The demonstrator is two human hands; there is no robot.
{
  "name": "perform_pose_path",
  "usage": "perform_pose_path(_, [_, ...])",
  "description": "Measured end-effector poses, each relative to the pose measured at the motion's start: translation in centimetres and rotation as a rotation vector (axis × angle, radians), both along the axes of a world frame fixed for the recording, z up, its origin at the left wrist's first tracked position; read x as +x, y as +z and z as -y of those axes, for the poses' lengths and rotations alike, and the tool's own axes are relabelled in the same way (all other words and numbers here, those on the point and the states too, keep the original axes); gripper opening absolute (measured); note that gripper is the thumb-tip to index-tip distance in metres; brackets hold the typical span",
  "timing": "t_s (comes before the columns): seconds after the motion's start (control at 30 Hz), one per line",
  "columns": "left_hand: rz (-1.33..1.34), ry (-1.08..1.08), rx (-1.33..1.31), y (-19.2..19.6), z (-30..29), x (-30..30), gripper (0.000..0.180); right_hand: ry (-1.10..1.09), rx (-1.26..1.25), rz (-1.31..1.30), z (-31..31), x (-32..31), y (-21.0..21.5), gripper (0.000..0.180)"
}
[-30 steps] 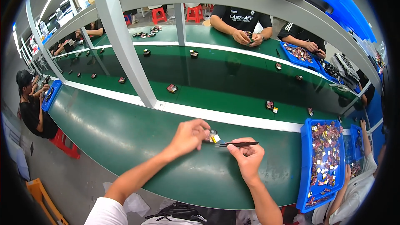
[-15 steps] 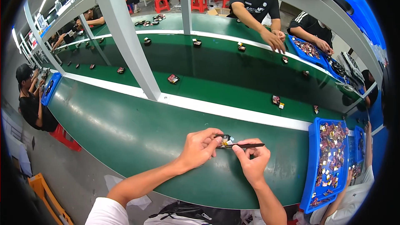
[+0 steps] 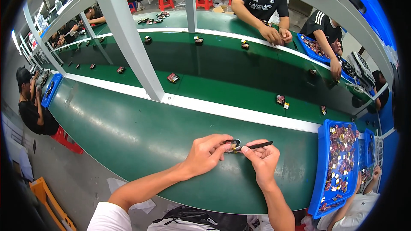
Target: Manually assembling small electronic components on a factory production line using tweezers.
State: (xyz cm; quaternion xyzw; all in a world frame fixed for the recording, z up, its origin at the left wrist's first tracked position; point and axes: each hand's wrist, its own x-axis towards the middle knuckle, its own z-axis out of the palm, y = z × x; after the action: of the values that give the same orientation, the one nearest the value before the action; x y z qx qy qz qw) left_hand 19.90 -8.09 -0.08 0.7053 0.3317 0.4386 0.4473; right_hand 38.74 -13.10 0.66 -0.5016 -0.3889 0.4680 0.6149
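Note:
Over the green worktop (image 3: 128, 132), my left hand (image 3: 204, 155) pinches a small black-rimmed electronic unit (image 3: 233, 143) with something pale and yellowish inside. Its lower part is hidden by my fingers. My right hand (image 3: 264, 162) is closed round a slim black tool (image 3: 262, 144), which looks like tweezers. The tool points left, its tip at or very near the unit's right side; I cannot tell whether they touch.
A blue tray (image 3: 317, 175) of small reddish parts stands on my right. Beyond a white rail (image 3: 239, 114), a dark green belt (image 3: 205, 68) carries spaced small units. A grey post (image 3: 128, 38) rises at the rail. Co-workers sit opposite and at both sides.
The belt's units have shifted slightly left. My right hand and the tool have tilted a little. Across the belt, one co-worker's hands have drawn together; another's arm now reaches over the belt.

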Motion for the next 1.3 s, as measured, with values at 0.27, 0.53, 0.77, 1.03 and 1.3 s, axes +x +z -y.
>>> perform_pose_path(0.27, [-0.007,-0.007,0.017,-0.3,0.0,0.3,0.022,0.019,0.009,-0.028,0.1,0.5,-0.6,0.013])
perform_pose_path(0.53, [0.145,-0.138,-0.535,0.1,-0.9,-0.1,0.025,0.031,0.07,0.067,0.3,0.8,-0.6,0.011])
perform_pose_path(0.77, [0.194,-0.235,-0.638,-0.1,-1.3,-0.1,0.031,-0.113,0.339,0.458,0.8,0.4,-1.2,0.012])
perform_pose_path(1.03, [0.23,-0.218,-0.64,0.4,-0.9,0.3,0.03,-0.135,0.398,0.512,0.9,0.4,-1.3,0.012])
perform_pose_path(1.3, [0.283,-0.2,-0.594,0.3,-0.6,0.6,0.029,-0.149,0.387,0.496,1.0,0.5,-1.2,0.012])
